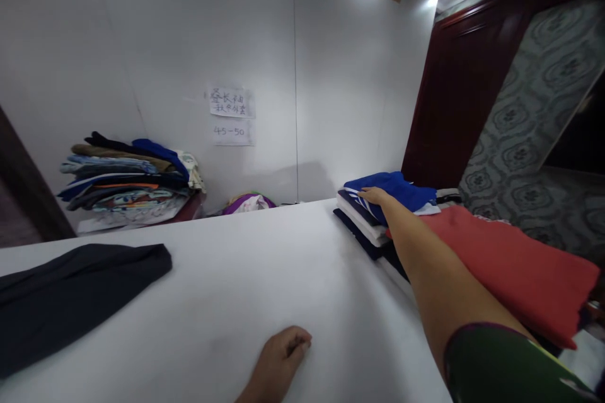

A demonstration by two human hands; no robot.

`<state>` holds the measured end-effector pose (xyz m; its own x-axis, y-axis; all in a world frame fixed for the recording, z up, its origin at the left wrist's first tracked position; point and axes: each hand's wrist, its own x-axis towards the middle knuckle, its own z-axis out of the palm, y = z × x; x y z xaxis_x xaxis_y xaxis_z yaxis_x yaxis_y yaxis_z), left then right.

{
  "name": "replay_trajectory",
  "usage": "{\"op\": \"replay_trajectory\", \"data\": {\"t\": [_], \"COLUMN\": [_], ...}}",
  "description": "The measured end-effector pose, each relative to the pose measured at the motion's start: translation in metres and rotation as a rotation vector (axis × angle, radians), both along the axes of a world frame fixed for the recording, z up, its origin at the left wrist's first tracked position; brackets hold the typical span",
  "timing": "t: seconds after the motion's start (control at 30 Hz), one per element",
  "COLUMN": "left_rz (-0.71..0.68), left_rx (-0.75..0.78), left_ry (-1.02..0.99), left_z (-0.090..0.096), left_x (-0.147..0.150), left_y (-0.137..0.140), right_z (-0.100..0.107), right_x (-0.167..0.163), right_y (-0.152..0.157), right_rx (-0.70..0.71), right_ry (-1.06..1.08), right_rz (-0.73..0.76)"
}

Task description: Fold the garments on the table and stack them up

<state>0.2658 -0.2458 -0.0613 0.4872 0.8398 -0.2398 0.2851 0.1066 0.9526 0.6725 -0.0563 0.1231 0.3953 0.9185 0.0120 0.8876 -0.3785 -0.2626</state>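
My right hand [374,195] reaches far out and rests on the left end of a blue garment [401,190] with white stripes. Its fingers are bent over the cloth near the striped edge; the thumb is hard to make out. The blue garment tops a stack of folded clothes, with a white one [362,220] and dark ones below it. Nearer to me, my left hand [283,352] is loosely curled just above or on the white table [227,302], with nothing visible in it.
A dark garment [80,289] lies at the table's left side. Red cloth [510,264] spreads beside the stack on the right. Behind the table's far edge rise a pile of mixed clothes [127,176] and a purple bundle [248,203]. Handwritten paper notes [231,104] hang on the wall.
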Motion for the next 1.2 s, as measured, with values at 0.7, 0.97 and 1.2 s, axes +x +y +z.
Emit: {"op": "replay_trajectory", "data": {"t": [0.7, 0.97, 1.2], "left_rz": [-0.032, -0.026, 0.23], "left_rx": [0.261, 0.25, 0.404], "left_ry": [0.003, 0.168, 0.534], "left_z": [0.002, 0.031, 0.068], "left_x": [0.009, -0.01, -0.134], "left_y": [0.002, 0.002, 0.045], "right_z": [-0.071, -0.177, -0.211], "right_x": [-0.147, -0.236, -0.238], "right_y": [-0.149, -0.211, -0.236], "right_rx": [0.105, 0.111, 0.102], "right_ry": [0.002, 0.521, 0.252], "right_rz": [0.362, 0.642, 0.726]}}
